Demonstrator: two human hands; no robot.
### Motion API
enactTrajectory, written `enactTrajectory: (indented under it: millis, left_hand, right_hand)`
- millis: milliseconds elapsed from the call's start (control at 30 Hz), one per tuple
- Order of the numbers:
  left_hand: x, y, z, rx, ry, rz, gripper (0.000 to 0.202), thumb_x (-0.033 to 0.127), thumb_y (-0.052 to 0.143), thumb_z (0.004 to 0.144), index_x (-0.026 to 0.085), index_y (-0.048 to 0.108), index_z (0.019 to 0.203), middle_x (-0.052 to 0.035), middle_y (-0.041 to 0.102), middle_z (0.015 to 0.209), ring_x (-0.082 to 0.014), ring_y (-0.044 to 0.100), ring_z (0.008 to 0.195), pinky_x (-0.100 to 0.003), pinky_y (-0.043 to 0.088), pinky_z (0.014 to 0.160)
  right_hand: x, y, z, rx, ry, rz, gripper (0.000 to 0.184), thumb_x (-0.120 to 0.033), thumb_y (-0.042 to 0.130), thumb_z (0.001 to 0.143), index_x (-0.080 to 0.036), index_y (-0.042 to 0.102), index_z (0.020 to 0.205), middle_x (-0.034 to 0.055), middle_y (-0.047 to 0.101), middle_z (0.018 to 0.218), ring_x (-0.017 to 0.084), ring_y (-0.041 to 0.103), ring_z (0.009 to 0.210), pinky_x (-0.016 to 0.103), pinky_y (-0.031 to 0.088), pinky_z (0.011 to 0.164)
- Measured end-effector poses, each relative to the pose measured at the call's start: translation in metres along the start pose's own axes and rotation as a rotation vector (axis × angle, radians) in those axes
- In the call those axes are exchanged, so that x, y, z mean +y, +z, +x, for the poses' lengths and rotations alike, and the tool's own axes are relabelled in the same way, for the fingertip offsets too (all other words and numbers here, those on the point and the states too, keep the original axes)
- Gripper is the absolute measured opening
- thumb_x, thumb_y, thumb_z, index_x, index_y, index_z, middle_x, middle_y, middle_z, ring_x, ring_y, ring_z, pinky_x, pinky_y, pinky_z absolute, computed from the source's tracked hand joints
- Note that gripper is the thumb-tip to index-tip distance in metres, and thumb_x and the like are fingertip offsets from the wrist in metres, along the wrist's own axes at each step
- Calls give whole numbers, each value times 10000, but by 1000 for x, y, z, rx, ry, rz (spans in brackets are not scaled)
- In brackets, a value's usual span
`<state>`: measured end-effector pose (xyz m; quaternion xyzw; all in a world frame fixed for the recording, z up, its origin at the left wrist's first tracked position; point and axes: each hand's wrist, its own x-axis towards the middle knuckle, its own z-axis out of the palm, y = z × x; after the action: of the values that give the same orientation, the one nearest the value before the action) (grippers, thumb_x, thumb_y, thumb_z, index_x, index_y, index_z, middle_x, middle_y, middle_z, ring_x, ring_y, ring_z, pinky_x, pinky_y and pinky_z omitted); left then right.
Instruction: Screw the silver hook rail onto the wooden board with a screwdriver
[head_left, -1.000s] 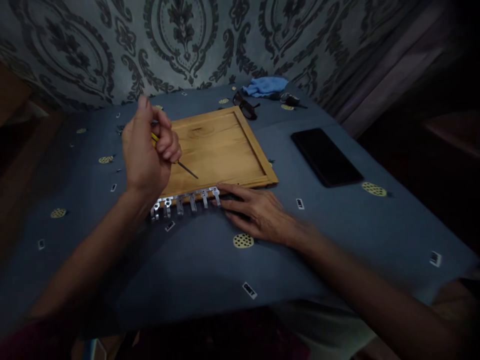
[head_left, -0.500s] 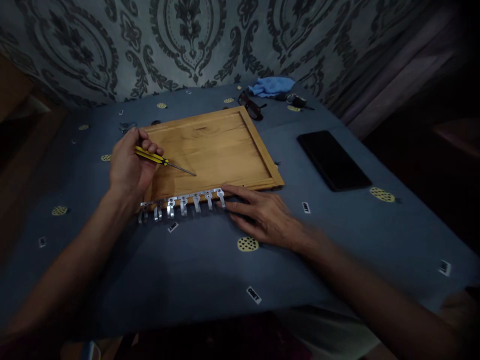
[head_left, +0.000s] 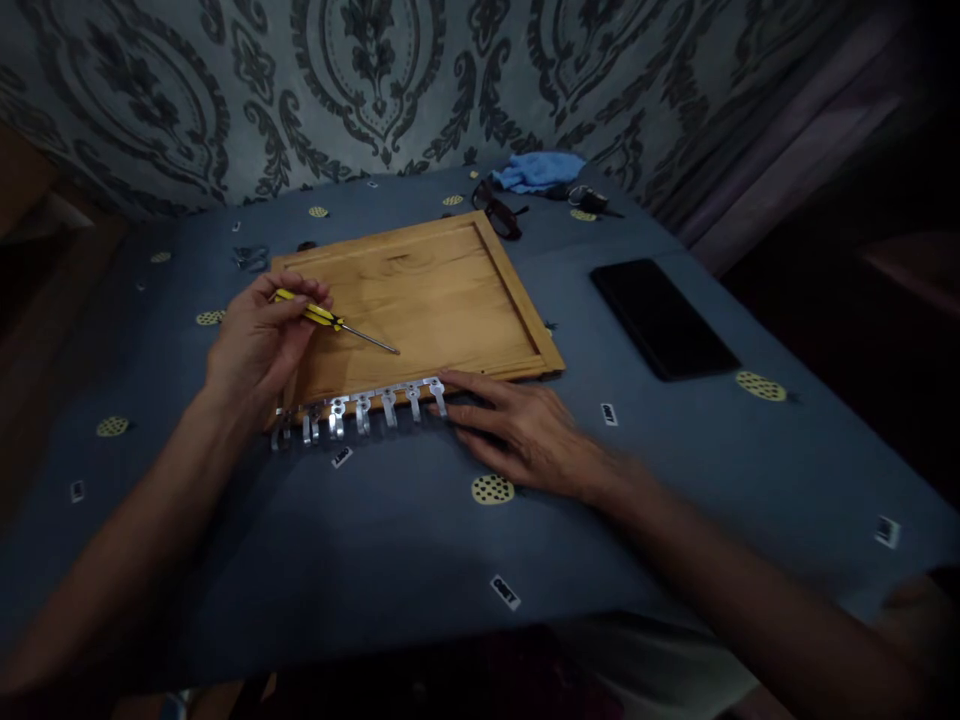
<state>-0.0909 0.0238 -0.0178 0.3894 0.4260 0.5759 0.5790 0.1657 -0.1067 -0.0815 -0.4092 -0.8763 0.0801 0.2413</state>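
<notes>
I've got the left hand (head_left: 255,330) with its fingers clamped round the yellow handle of a screwdriver (head_left: 328,319), shaft slanting down over the framed wooden board (head_left: 435,300); whether the tip touches wood, I can't tell. Along the board's near edge lies the metal hook rail (head_left: 364,408), hooks hanging toward me. And here's my right hand (head_left: 525,430), fingers slightly apart, fingertips at the rail's right end. Off to the right, a black phone (head_left: 664,318) lies flat on the blue tablecloth (head_left: 420,540).
</notes>
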Motion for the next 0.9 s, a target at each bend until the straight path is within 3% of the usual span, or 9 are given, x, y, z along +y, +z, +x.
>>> enactTrajectory:
  millis: [167,300,400,500,633,767,900]
  left_hand:
    - [7,15,-22,-213,267,12,258,-45,654,853,202,703,799,-14,721,844,-155,730,883,-308,587,1000]
    - [15,28,-41,-361,307,88,206,11,667,868,202,741,888,-20,707,879,-176,723,874,-312,577,967]
    - [11,29,-42,-338,277,99,179,31,677,882,198,736,858,-27,717,899,-176,722,919,-322,561,1017]
    - [0,19,-31,-257,235,96,193,30,677,880,205,729,821,-16,741,922,-172,719,989,-312,550,1052]
    - [-13,-5,-14,-188,208,160,119,98,749,825,213,724,844,-5,755,936,-159,728,984,-256,586,958]
    - [-17,-27,-9,-131,160,372,160,172,815,759,194,673,830,-17,756,890,-156,751,882,-248,617,793]
    - [-16,-38,-11,-126,149,544,152,234,799,771,209,685,868,-14,771,929,-158,752,866,-273,606,829]
  right_hand:
    - [0,0,0,0,-9,-2,320,-233,502,1011,-177,751,1205,148,611,1517,265,754,1135,376,642,797]
    - [0,-1,1,-30,15,26,331,-229,493,1014,-187,752,1216,144,596,1534,270,757,1123,388,638,819]
    - [-1,-1,1,-39,21,35,327,-224,504,1006,-188,749,1221,149,580,1548,284,754,1122,397,637,802]
    - [-1,-2,0,-43,19,28,323,-222,516,1003,-186,739,1234,155,581,1545,286,748,1122,395,630,788]
    - [-1,-2,-1,-30,9,20,312,-213,522,1002,-185,734,1229,150,590,1535,271,743,1119,374,618,785]
    - [0,-2,-2,-21,-10,15,289,-197,534,993,-171,732,1203,166,601,1515,272,733,1131,368,609,795]
    - [-1,-3,-1,-7,-23,8,293,-206,524,1001,-168,727,1209,164,614,1502,260,745,1087,358,603,772]
